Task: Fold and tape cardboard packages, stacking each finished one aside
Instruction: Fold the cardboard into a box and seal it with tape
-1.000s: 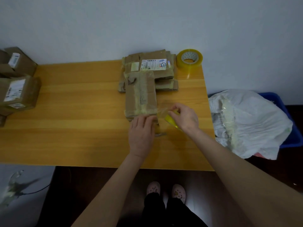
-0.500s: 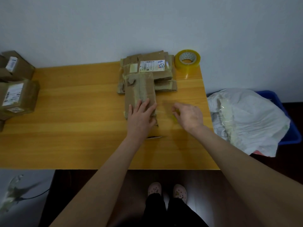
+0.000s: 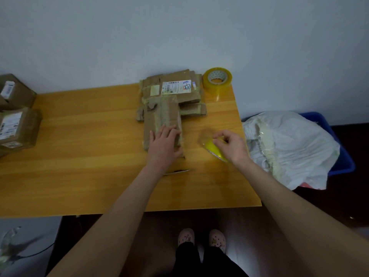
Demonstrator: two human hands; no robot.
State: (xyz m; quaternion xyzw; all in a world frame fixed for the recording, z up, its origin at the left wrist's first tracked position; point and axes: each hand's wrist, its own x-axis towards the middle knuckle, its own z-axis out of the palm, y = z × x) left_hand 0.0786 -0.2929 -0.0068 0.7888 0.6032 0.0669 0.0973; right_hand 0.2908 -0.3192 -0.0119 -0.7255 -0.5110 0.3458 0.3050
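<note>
A folded brown cardboard package [image 3: 161, 116] lies lengthwise on the wooden table [image 3: 79, 156], its far end on a pile of flattened cardboard [image 3: 179, 90] by the wall. My left hand [image 3: 164, 143] presses flat on the package's near end, fingers straight. To its right, my right hand [image 3: 229, 145] holds a small yellow tape roll [image 3: 212, 146] just above the table, fingers pinching a clear strip of tape [image 3: 205, 134] pulled from it. A larger roll of yellowish tape [image 3: 217, 78] stands at the table's far right corner.
A small knife [image 3: 176, 171] lies on the table under my left wrist. Finished boxes [image 3: 16, 126] are stacked at the left edge. A blue bin [image 3: 339, 156] with a white plastic bag [image 3: 289, 144] sits off the table's right side.
My left hand slid from the package's near edge up onto its top. My right hand lifted the yellow roll away to the right, drawing out a strip of tape.
</note>
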